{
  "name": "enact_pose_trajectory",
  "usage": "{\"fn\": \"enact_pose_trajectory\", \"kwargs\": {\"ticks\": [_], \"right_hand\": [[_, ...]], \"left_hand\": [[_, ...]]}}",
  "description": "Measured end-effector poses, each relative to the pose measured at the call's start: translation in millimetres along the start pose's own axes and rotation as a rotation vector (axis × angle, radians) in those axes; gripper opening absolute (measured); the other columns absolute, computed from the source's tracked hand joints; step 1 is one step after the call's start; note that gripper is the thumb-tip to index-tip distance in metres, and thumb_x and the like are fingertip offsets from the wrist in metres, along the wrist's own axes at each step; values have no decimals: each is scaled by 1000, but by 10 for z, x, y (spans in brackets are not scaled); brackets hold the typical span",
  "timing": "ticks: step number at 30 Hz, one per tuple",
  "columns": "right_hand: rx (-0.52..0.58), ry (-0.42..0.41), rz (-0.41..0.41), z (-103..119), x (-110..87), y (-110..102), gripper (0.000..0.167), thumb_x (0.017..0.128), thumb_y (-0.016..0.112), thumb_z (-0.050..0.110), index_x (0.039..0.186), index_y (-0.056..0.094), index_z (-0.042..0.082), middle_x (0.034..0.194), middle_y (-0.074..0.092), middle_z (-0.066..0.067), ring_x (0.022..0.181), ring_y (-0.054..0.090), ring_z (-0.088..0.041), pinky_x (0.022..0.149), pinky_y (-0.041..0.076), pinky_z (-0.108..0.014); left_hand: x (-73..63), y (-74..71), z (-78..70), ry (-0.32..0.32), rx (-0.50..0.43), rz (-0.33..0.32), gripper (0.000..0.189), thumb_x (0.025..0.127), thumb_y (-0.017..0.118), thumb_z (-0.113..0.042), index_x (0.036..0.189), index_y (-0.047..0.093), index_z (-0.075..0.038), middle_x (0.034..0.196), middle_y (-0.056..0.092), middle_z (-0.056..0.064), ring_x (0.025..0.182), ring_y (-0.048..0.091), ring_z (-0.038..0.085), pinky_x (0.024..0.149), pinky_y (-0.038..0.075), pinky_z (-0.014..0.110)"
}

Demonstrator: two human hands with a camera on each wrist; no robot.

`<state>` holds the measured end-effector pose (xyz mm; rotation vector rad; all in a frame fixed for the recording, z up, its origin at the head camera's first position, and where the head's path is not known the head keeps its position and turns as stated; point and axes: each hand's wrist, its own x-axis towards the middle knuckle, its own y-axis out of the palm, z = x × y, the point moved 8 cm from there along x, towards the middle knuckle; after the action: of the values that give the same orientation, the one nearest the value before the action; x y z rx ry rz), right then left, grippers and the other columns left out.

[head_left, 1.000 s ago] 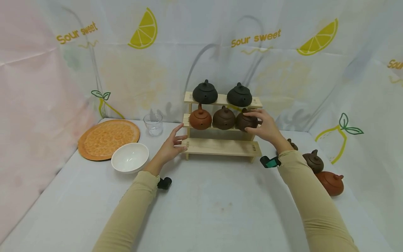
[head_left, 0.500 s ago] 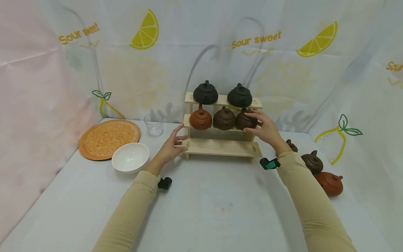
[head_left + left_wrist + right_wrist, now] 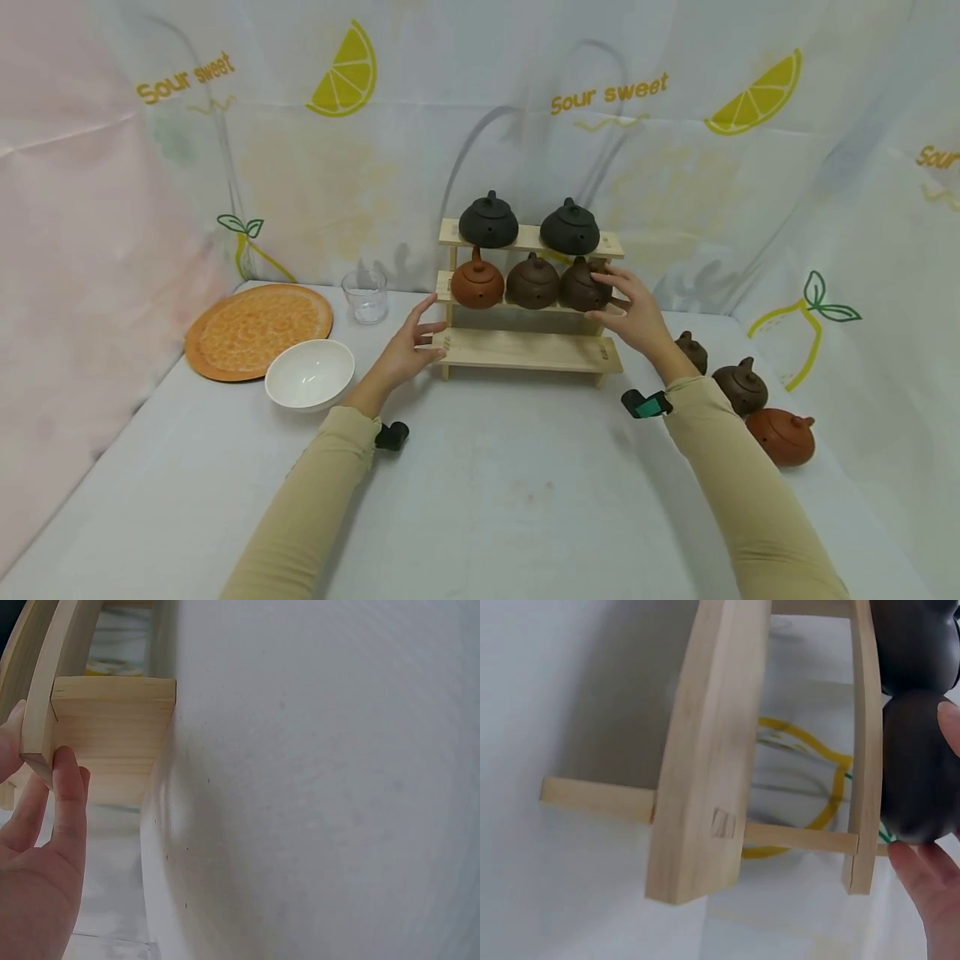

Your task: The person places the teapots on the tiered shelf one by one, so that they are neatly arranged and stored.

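A three-tier wooden stand (image 3: 525,350) holds several small teapots. On its middle tier are a reddish clay teapot (image 3: 477,283), a brown teapot (image 3: 532,282) and a dark brown teapot (image 3: 582,285) at the right end. My right hand (image 3: 637,317) is at that last teapot's right side, fingers spread and touching it; the right wrist view shows fingertips (image 3: 904,862) against its end. With thumb above and fingers beneath, my left hand (image 3: 401,358) pinches the left end of the bottom board (image 3: 41,712). Two black teapots (image 3: 489,222) sit on the top tier.
To the left are a round orange mat (image 3: 255,329), a white bowl (image 3: 310,375) and a clear glass (image 3: 366,298). Beyond my right forearm stand two brown teapots (image 3: 741,387) and a reddish teapot (image 3: 782,437). A printed cloth hangs behind the stand.
My right hand has drawn back slightly to the right, uncovering more of the dark brown teapot, which stays on the middle tier. My left hand keeps its place on the stand.
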<state>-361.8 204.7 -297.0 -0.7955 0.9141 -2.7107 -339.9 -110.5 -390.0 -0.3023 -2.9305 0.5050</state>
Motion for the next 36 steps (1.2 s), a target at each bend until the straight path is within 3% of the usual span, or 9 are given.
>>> {"fn": "enact_pose_trajectory", "kwargs": {"ticks": [7,14,19,26,33,36], "right_hand": [[22,1,-10,-21,-158,-55,55,79,72,0,130,50,-3,143,32,-20,129,33,-35,95,39,-45],[18,20,-31,-93,-308,-100,53,78,72,-4,127,52,-4,138,36,-23,126,35,-36,95,38,-44],[12,39,-50,-148,-427,-145,51,78,71,-4,125,52,-7,135,39,-23,125,36,-37,95,39,-44],[-21,52,-68,62,-604,-222,47,79,67,-9,123,49,-15,131,38,-32,121,35,-46,92,38,-50],[-57,89,-115,9,-745,-329,46,79,68,-10,121,51,-14,129,41,-29,116,42,-40,91,38,-49],[-69,105,-136,-36,-788,-369,46,78,68,-9,120,52,-14,129,42,-28,114,46,-21,92,39,-47]], "left_hand": [[9,-11,21,-7,-13,1,88,84,62,8,150,14,-25,134,48,20,118,43,42,90,42,48],[19,-15,32,-13,-41,15,86,83,60,12,150,13,-16,134,45,25,118,42,46,89,41,50],[21,-11,42,-5,-32,11,87,84,61,9,150,13,-21,135,46,22,118,42,44,91,41,49],[14,-5,30,10,-26,5,87,84,61,8,150,14,-25,134,47,21,118,42,44,93,39,51],[16,6,29,9,-33,9,88,84,62,8,150,12,-23,135,47,22,118,42,44,91,40,50],[15,6,26,7,-34,7,88,84,62,8,150,13,-24,134,47,21,118,42,44,90,41,50]]}}
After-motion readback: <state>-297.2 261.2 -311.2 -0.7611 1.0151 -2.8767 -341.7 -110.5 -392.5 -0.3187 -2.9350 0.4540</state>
